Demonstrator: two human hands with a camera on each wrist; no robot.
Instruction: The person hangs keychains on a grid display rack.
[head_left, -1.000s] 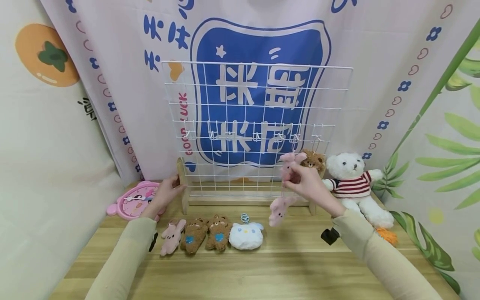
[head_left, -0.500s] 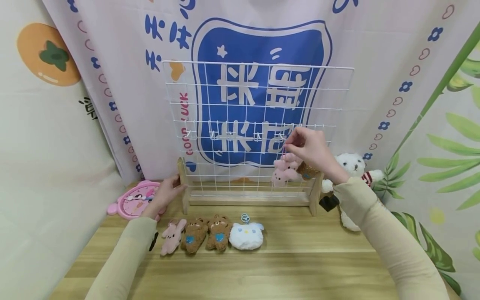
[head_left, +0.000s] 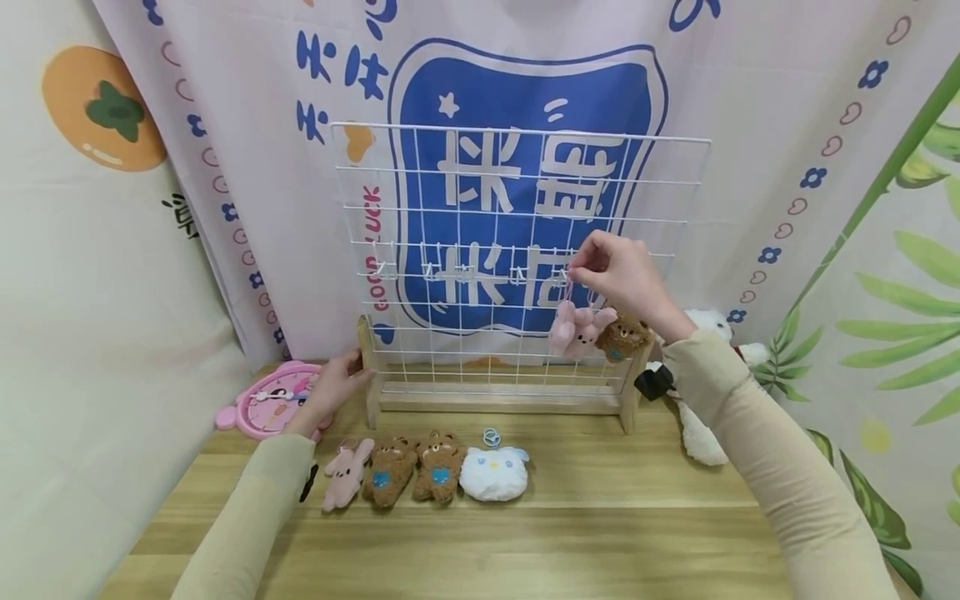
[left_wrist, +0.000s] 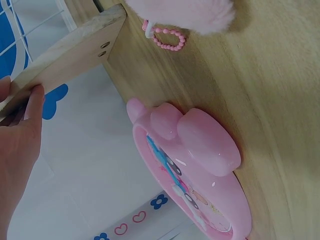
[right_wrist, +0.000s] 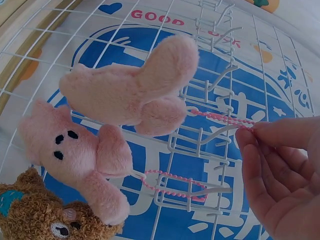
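My right hand [head_left: 626, 275] pinches the pink bead chain [right_wrist: 225, 118] of a pink bunny plush keychain [right_wrist: 125, 92]. In the right wrist view, the chain overlaps a white hook [right_wrist: 214, 136] on the wire grid rack [head_left: 517, 131], fingertips right at the hook's tip. Beside it hang a second pink bunny keychain [right_wrist: 75, 142], its chain on the neighbouring hook, and a brown bear keychain [head_left: 624, 336]. Over at the rack's left end, my left hand [head_left: 339, 385] holds the wooden upright [left_wrist: 70, 55] between thumb and fingers.
In front of the rack lie a pink bunny [head_left: 348, 475], two brown bears [head_left: 438, 468] and a white plush keychain [head_left: 493, 475]. A pink clock [head_left: 273, 400] sits by my left forearm. The white teddy bear [head_left: 701, 433] is partly hidden behind my right arm.
My right hand has risen from low before the rack to hook height, lifting the bunny by its chain beside the hanging one. My left hand stays on the upright.
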